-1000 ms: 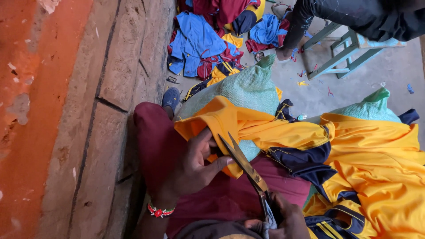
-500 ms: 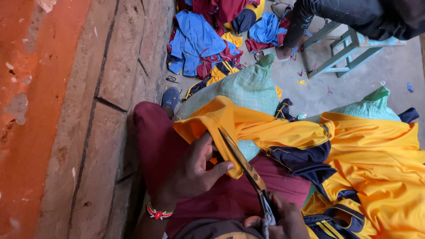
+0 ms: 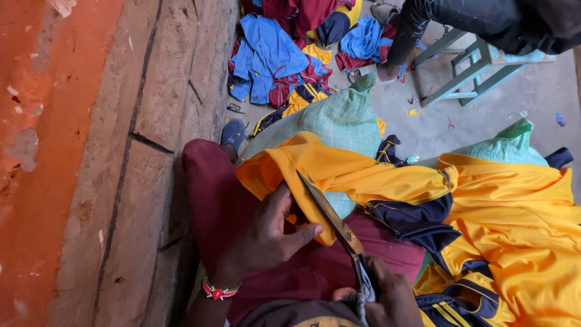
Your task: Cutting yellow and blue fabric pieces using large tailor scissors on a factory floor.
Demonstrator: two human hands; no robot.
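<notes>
A yellow garment (image 3: 363, 175) with dark blue trim lies across my lap, over my maroon trousers (image 3: 224, 194). My left hand (image 3: 266, 236) pinches the garment's folded edge between thumb and fingers; a beaded bracelet is on that wrist. My right hand (image 3: 381, 297), at the bottom edge, grips the handles of a pair of long metal scissors (image 3: 330, 215). The blades point up and to the left, their tips against the yellow cloth just beside my left fingers.
A stone and orange-painted wall (image 3: 91, 151) runs along the left. Two green woven sacks (image 3: 339, 121) stand under the cloth. A heap of blue, maroon and yellow clothes (image 3: 284, 54) lies beyond. Another person in dark clothing (image 3: 484, 24) sits by a green stool (image 3: 472, 66).
The scissor blades have slid a little further up into the yellow fold. My left hand has shifted its pinch slightly along the edge.
</notes>
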